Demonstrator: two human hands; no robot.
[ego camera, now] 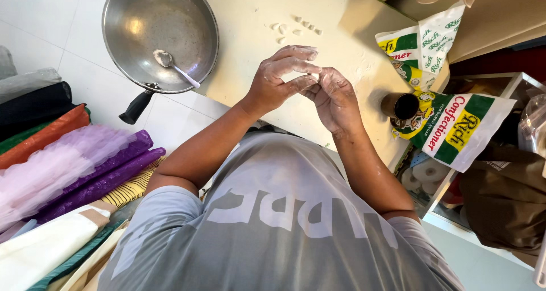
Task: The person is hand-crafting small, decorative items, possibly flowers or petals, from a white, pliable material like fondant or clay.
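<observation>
White dough bit (311, 77) is being pinched between the floury left hand (278, 78) and right hand (334, 98), both gripping it above the table (250, 24) for shaping.

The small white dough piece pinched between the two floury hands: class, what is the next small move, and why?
Probably set it down with the small white pieces on the cream table. The dough piece is pinched between the fingers of the left hand and right hand, both hands dusted with flour, and similar bits already lie in a loose group just beyond them.
</observation>
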